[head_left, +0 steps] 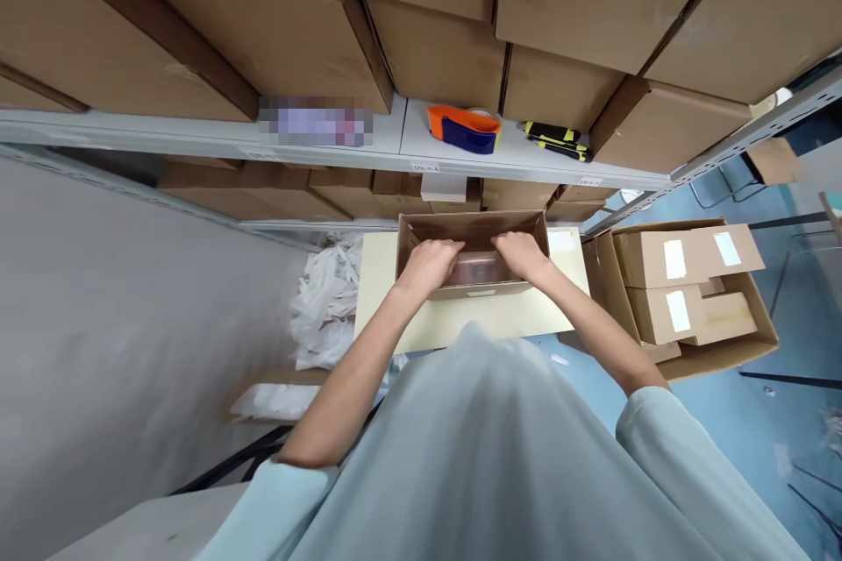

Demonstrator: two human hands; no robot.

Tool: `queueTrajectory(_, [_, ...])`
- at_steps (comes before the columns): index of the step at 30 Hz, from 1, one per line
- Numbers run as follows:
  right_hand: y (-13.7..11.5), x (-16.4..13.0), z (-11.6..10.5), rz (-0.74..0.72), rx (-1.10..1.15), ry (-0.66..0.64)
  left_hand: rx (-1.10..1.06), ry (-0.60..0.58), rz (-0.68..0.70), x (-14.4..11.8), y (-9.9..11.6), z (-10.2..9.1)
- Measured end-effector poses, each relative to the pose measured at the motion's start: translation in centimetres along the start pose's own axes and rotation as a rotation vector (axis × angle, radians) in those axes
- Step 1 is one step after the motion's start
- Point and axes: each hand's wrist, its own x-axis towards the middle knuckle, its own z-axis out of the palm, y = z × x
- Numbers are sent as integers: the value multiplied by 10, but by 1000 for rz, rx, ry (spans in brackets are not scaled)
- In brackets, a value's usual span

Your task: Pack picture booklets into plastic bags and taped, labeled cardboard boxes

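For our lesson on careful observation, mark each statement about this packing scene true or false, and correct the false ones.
1. Both hands reach into the open cardboard box. True: the left hand and the right hand are inside it, on a clear wrapped item.
2. The tape dispenser lies on the floor. False: it sits on the shelf above the box.
3. The open box stands on a pale board. True.
4. The carton to the right holds white plastic bags. False: it holds smaller labelled cardboard boxes; the white plastic bags are piled to the left.
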Motion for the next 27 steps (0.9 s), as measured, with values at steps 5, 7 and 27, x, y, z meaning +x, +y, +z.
queueTrajectory(5, [50, -28, 12, -30, 74, 232, -92, 431, -118, -56, -14, -4])
queueTrajectory(7, [70, -35, 18, -29, 79, 310, -72, 517, -249, -77, -16, -1])
queueTrajectory(27, [60, 10, 52, 75, 191, 141, -296, 625, -423, -104, 7, 27])
